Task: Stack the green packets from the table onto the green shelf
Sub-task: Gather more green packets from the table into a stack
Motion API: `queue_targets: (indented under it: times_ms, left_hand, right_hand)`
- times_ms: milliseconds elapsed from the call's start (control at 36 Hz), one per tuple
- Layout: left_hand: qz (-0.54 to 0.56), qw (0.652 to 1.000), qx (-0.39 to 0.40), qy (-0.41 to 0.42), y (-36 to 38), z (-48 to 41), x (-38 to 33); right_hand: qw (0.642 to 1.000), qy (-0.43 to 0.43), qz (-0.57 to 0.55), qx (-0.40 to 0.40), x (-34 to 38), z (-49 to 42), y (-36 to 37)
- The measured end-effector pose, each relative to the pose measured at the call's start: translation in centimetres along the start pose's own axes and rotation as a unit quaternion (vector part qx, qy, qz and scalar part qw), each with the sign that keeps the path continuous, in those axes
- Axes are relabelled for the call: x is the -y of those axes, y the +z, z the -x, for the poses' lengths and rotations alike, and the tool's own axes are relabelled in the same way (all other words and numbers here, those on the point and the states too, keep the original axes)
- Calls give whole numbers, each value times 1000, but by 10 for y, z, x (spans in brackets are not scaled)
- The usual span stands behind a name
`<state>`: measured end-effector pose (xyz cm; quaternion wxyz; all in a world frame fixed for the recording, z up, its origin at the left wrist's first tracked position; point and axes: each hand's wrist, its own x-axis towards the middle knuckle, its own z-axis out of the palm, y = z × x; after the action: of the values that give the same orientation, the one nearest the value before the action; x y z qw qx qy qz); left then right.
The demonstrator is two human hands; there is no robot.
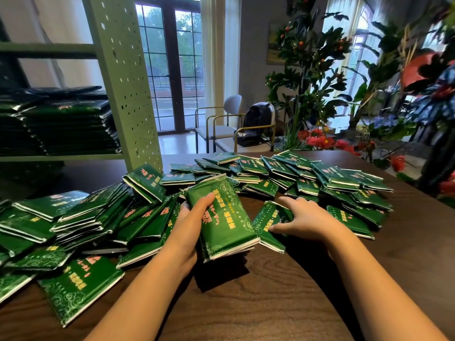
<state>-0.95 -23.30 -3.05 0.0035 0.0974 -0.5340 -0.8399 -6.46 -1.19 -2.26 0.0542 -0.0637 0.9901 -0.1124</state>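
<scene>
Several green packets (327, 175) with gold and red print lie scattered across the dark wooden table (270, 299). My left hand (189, 227) grips a small stack of packets (224, 217) lifted above the table, thumb on the top face. My right hand (305, 217) lies to its right, its fingers curled around the edge of another green packet (267, 225) that is tilted against the table. The pale green shelf (61, 157) stands at the left, with stacks of packets (71, 129) on its board.
A perforated shelf upright (125, 84) rises at the table's back left. Beyond the table stand chairs (216, 124), one holding a black backpack (256, 124), and tall plants with red flowers (320, 141) at the right. More packets (78, 286) lie near the front left edge.
</scene>
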Motion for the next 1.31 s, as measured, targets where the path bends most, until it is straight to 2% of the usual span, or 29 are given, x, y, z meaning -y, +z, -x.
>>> queue_targets:
  times_ms: [111, 167, 250, 306, 361, 417, 611, 694, 806, 1194, 1306]
  left_hand:
    - [0, 1000, 0, 0, 0, 0, -1]
    - [-3, 1000, 1, -2, 0, 1, -1]
    - [-2, 1000, 1, -2, 0, 1, 0]
    - [-3, 1000, 1, -2, 0, 1, 0]
    - [-4, 1000, 1, -1, 0, 1, -1]
    - [-7, 1000, 2, -3, 0, 1, -1]
    - [-3, 1000, 5, -6, 0, 0, -1]
    - [-5, 1000, 6, -8, 0, 0, -2]
    - [-3, 1000, 9, -9, 0, 0, -1]
    - [-4, 1000, 4, -14, -1, -1, -1]
    - [-1, 1000, 9, -14, -2, -2, 0]
  right_hand:
    - [996, 20, 78, -29, 3, 3, -1]
    - [995, 4, 88, -52, 4, 3, -1]
    - [995, -81, -1, -55, 6, 1, -2]
    - [987, -142, -81, -5, 10, 4, -3]
    - [980, -159, -106, 46, 13, 6, -2]
    - [982, -152, -91, 63, 12, 5, 1]
    - [994, -103, -16, 32, 4, 3, -3]
    - [995, -87, 13, 44, 3, 5, -5]
    - [994, -85, -10, 68, 0, 8, -8]
    - [989, -105, -97, 45, 2, 13, -11]
    - [978, -118, -167, 31, 4, 13, -12]
